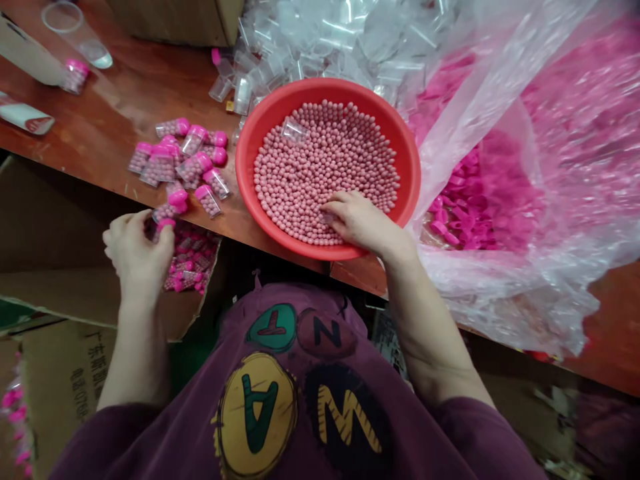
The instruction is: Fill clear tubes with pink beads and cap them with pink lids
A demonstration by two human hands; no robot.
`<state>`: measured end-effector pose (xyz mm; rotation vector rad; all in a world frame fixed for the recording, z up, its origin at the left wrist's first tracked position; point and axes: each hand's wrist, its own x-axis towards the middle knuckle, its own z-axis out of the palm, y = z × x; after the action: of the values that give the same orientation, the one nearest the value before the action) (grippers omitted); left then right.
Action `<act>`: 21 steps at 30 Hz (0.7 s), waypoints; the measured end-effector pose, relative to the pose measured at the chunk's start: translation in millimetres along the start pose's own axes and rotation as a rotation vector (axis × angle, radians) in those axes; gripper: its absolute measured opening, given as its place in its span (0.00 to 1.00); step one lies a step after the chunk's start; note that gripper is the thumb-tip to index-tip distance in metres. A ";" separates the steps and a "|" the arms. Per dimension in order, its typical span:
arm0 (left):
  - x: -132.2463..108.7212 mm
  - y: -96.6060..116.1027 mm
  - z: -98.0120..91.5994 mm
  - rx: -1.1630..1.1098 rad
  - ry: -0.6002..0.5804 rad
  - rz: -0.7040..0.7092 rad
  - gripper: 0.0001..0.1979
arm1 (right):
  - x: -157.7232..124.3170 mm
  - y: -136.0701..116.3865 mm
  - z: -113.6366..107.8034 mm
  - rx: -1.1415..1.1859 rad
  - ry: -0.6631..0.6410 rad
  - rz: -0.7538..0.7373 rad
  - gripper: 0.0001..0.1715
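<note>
Table w/ box below edge, red bowl on top. L hand over box, thumb & fingertips clamped on pink-capped jar. R hand in bowl, tips in beads; can't tell if gripping.

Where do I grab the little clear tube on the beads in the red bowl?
I'd pinch the tube by its long sides, near the middle, coming from above. It lies on its side on top of the beads, so its upper part is free; the bowl rises around it and would probably block a sideways reach.
</note>
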<state>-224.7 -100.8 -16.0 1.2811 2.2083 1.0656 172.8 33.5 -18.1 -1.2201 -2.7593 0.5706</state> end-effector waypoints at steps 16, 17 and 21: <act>-22.8 176.3 156.7 0.404 -0.548 0.985 0.22 | -16.2 -20.7 -2.4 0.645 0.401 0.193 0.32; -20.4 179.7 156.3 0.438 -0.563 1.010 0.22 | -15.3 -21.2 0.4 0.693 0.405 0.200 0.31; 7.5 186.1 153.7 0.547 -0.639 1.073 0.13 | -18.2 -22.6 6.2 0.659 0.510 0.197 0.33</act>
<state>-24.1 26.5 27.5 2.7052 1.2728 0.1609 168.1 4.4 -14.1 -1.2391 -1.8295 0.9295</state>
